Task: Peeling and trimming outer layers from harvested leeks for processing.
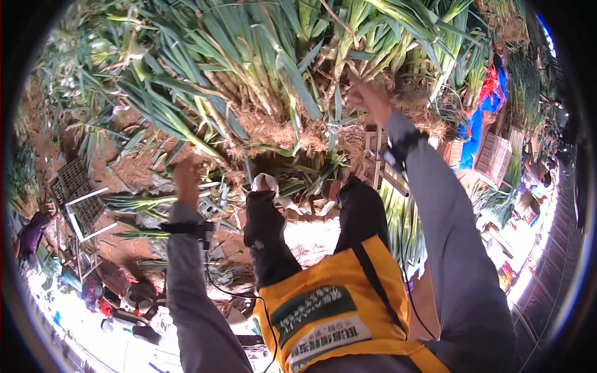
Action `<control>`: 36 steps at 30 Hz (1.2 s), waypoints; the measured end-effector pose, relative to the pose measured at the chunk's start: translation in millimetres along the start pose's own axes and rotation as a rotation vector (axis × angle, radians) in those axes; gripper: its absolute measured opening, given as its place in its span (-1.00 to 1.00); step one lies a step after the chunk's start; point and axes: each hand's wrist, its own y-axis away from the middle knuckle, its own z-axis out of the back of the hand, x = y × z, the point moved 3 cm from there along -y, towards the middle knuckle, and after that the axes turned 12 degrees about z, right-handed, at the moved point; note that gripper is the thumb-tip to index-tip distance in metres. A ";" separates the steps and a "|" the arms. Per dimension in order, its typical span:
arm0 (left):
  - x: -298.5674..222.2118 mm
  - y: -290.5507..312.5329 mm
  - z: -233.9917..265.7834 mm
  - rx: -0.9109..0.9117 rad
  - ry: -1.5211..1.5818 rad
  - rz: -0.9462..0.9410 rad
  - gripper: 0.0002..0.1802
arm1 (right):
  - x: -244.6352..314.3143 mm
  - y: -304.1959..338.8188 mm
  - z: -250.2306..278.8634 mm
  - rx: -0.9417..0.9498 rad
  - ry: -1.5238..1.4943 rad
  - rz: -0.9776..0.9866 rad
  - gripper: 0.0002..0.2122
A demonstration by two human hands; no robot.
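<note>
The right hand (367, 98), upper centre-right of the frame, reaches into the root end of a pile of leeks (261, 68) that fills the whole upper half; its fingers look bunched among the stalks, but whether they are clamped on one I cannot tell. The left hand (188, 177), left of centre, is lower, over loose leaves and root litter, fingers curled toward the pile; what it grips, if anything, is not clear either. My judgement: the step is picking stalks out of the heap, and the next move calls for a firm hold near the roots before any pull, since the stalks lie tangled. A wire crate (78, 199) sits at mid left and a blue sheet (479, 124) at upper right. Both palms are turned away, the knees and yellow apron (339, 298) cover the ground below, and the frame's rim is bent and washed out
</note>
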 end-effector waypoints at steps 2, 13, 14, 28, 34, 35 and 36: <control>7.5 -5.6 -17.2 0.104 -0.071 -0.153 -0.61 | -39.6 -0.8 -41.1 0.017 -0.117 0.117 -0.18; 94.6 -90.1 -207.3 0.014 -0.211 -0.042 -0.21 | -62.6 -152.2 -191.4 0.152 0.132 0.551 -0.10; 81.0 -108.7 -145.6 -0.068 -0.071 -0.143 -0.23 | -10.6 -96.4 -247.3 0.321 -0.165 0.354 -0.37; 263.5 -145.0 -138.6 0.031 -0.066 0.123 -0.47 | -300.8 -42.0 -153.3 -0.342 -0.075 0.226 -0.81; 327.8 -174.0 -139.3 -0.178 -0.281 0.064 -0.47 | -325.7 -136.6 -64.6 -0.241 0.731 1.094 -0.48; 328.1 -182.7 -141.0 -0.170 -0.383 -0.002 -0.49 | -332.2 -146.4 -69.9 -0.235 0.725 1.088 -0.48; 329.5 -187.9 -145.5 -0.159 -0.482 -0.067 -0.51 | -340.5 -154.8 -79.6 -0.116 0.738 1.070 -0.41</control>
